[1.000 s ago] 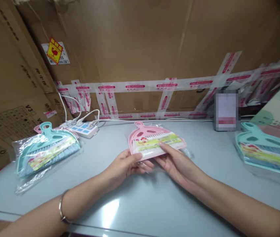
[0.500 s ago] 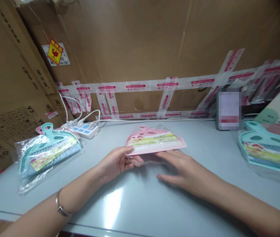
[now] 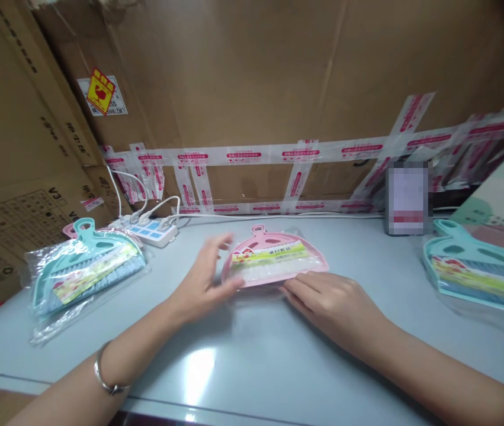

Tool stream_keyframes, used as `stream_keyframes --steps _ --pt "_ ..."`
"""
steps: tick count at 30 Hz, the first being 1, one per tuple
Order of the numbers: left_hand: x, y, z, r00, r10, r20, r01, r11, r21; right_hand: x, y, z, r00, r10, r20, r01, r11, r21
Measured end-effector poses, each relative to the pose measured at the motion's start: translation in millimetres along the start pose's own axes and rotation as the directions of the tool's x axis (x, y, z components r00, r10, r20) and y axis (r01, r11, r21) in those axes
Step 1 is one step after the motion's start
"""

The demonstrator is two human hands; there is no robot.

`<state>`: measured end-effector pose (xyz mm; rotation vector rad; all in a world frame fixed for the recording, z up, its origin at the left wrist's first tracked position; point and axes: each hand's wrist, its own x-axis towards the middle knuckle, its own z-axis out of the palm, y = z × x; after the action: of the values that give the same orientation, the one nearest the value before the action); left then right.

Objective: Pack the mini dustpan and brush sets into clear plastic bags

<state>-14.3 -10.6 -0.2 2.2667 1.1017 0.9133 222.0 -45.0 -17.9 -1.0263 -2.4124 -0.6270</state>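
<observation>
pink dustpan-and-brush set (image 3: 278, 260), bagged in clear film, at mid-table right before me, handle pointing away; cannot tell if its front edge is lifted.

surroundings, biggest down. large cardboard carton (image 3: 234, 71) walls off the back, its lower part crossed by white-and-red packing tape (image 3: 245, 155). grey table (image 3: 278, 367), glossy, light glaring off it near me. second carton (image 3: 7, 136), printed with a grid, at far left. pale printed panel (image 3: 500, 201) leaning at far right.

bagged teal dustpan-and-brush set (image 3: 92, 266) to the left, a pink handle (image 3: 70, 231) poking out behind it. another teal set (image 3: 478, 269) to the right, cut off by the view's edge.

my right hand (image 3: 331, 302): fingers curled at the pink set's front edge, right of its middle; cannot tell whether they pinch pan or film. my left hand (image 3: 209, 281): open, thumb and fingers spread about the set's left corner, thumb by the front edge; contact unclear.

device (image 3: 408, 201) upright at the back, screen pixelated. white power strip (image 3: 156, 232), plugs in. yellow-and-red warning sticker (image 3: 101, 91) on the large carton. silver bracelet (image 3: 99, 373) on my left wrist.
</observation>
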Motion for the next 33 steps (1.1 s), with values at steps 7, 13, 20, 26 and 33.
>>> stream_keyframes --steps 7,13,20,26,33 --pt "-4.4 7.8 7.3 0.911 0.254 0.324 -0.318 0.935 0.16 1.7 -6.2 3.0 0.997 -0.051 0.056 0.047 0.997 0.069" --pt "-1.2 1.7 10.1 0.956 0.152 0.249 -0.177 0.981 0.079 9.1 0.8 5.3 0.937 0.107 0.334 -0.264 0.84 0.474" --pt "0.3 -4.8 14.7 0.993 -0.038 0.115 0.022 0.99 0.137 10.9 24.6 7.1 0.832 0.238 0.501 -0.501 0.71 0.496" --pt "0.8 -9.5 14.5 0.978 -0.201 0.057 0.177 0.941 0.288 2.8 31.0 9.4 0.827 0.318 0.463 -0.499 0.794 0.347" --pt "5.8 -22.4 10.7 0.906 -0.416 0.077 0.395 0.896 0.202 0.7 41.4 8.7 0.699 0.397 0.594 -0.623 0.745 0.236"
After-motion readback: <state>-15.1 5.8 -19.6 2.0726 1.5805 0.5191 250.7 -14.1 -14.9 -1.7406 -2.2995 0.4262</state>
